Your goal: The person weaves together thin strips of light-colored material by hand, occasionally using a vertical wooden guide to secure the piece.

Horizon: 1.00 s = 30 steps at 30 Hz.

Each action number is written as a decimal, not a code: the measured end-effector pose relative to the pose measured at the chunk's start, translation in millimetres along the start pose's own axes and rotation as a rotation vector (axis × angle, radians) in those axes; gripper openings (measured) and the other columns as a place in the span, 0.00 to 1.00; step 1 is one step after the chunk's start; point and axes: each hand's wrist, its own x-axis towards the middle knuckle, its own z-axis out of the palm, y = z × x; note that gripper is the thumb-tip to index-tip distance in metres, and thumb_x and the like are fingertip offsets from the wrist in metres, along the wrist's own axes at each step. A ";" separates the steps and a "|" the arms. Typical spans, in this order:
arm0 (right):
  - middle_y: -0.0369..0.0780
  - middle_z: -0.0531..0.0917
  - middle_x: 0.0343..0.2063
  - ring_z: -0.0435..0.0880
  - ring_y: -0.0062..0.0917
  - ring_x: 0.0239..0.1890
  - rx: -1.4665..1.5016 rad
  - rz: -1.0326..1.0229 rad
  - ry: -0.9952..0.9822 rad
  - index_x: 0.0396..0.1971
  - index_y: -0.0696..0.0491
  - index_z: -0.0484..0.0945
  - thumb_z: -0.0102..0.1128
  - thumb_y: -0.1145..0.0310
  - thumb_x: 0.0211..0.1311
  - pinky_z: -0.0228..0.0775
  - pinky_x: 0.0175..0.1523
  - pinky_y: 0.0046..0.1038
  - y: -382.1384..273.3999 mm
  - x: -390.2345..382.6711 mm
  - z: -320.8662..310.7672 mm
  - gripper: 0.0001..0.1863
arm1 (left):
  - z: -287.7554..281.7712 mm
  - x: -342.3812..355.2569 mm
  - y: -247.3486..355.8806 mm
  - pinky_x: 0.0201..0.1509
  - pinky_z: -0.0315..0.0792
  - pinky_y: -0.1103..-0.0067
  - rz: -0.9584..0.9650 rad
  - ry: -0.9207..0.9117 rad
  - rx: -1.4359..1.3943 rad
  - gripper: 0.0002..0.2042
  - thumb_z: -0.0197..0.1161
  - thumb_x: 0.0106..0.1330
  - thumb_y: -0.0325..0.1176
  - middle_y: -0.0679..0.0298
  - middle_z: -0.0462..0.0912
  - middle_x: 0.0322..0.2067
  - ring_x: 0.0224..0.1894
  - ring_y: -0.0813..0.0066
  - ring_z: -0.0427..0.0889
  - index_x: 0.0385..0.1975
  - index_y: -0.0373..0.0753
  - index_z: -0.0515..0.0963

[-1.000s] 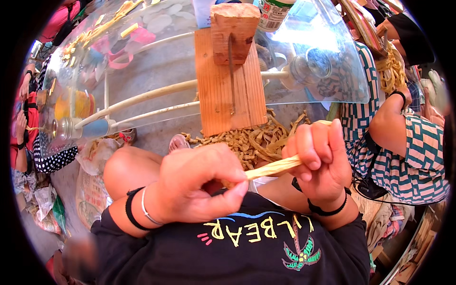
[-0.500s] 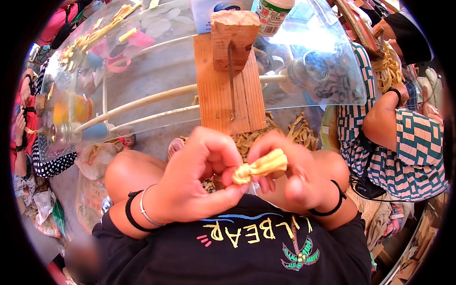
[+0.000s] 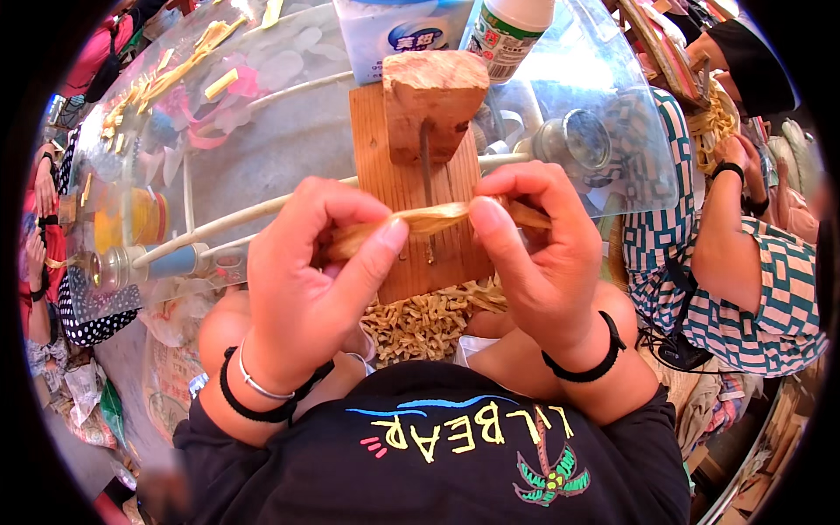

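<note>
- Head view showed a pale yellow, folded strip of dried-looking material at the centre, stretched from side to side between two bare hands.
- Left hand had its thumb and forefinger clamped on the left part of the strip; the other fingers were curled behind and partly hidden.
- Right hand also had its thumb and forefinger clamped on the strip, and a short end came out to the right of this thumb.
- Behind the strip was a flat, orange-brown wooden board, which extended from the near edge of a transparent glass tabletop.
- On the board's far part stood a rough, reddish wooden block. A thin, dark rod ran from the block toward the near side, and the strip crossed in front of it; I could not tell if they touched.
- Farther away were a white and blue package on the left and a white bottle with green on its label on the right.
- Near and below the board lay a pile of short, yellow-brown pieces, between the person's knees.
</note>
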 end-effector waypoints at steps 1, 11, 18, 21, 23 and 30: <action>0.38 0.80 0.29 0.81 0.19 0.30 -0.071 -0.042 -0.002 0.37 0.58 0.78 0.65 0.75 0.62 0.72 0.36 0.18 2.9 3.5 2.1 0.06 | 0.2 2.8 -1.9 0.26 0.62 0.87 -0.042 0.004 -0.013 0.06 0.67 0.63 0.24 0.71 0.76 0.24 0.24 0.91 0.69 0.33 0.35 0.75; 0.41 0.80 0.28 0.80 0.28 0.27 -0.073 -0.030 0.069 0.32 0.57 0.79 0.68 0.76 0.54 0.71 0.31 0.27 2.1 -9.9 2.9 0.07 | -6.3 -0.2 -8.5 0.32 0.68 0.84 -0.144 -0.047 0.101 0.07 0.62 0.66 0.25 0.64 0.76 0.31 0.29 0.85 0.74 0.37 0.36 0.69; 0.40 0.81 0.33 0.79 0.32 0.34 -0.306 -0.481 -0.311 0.33 0.55 0.83 0.77 0.59 0.43 0.68 0.38 0.30 -22.9 -32.8 -6.5 0.19 | -22.1 -35.2 19.2 0.62 0.66 0.67 0.219 -0.227 -0.222 0.09 0.64 0.62 0.21 0.50 0.79 0.45 0.53 0.63 0.77 0.37 0.37 0.70; 0.42 0.81 0.34 0.79 0.34 0.34 -0.241 -0.562 -0.306 0.39 0.58 0.81 0.74 0.67 0.47 0.71 0.39 0.34 -21.8 -47.8 14.9 0.19 | -14.8 -47.6 19.5 0.66 0.62 0.62 0.273 -0.277 -0.163 0.14 0.66 0.63 0.35 0.47 0.70 0.54 0.59 0.58 0.71 0.41 0.39 0.68; 0.44 0.81 0.35 0.81 0.37 0.36 -0.155 -0.461 -0.375 0.38 0.59 0.80 0.68 0.75 0.54 0.73 0.41 0.32 -27.3 -54.7 14.6 0.12 | -4.7 -53.6 14.6 0.67 0.61 0.62 0.215 -0.250 -0.250 0.19 0.67 0.63 0.41 0.47 0.66 0.58 0.61 0.57 0.69 0.45 0.39 0.67; 0.37 0.72 0.21 0.70 0.24 0.16 0.767 0.133 -0.430 0.26 0.54 0.68 0.46 0.60 0.74 0.71 0.22 0.28 -60.8 -47.2 -30.1 0.16 | -0.9 -58.1 21.1 0.53 0.73 0.75 -0.198 -1.020 -0.250 0.27 0.68 0.64 0.39 0.56 0.83 0.40 0.46 0.66 0.82 0.57 0.30 0.71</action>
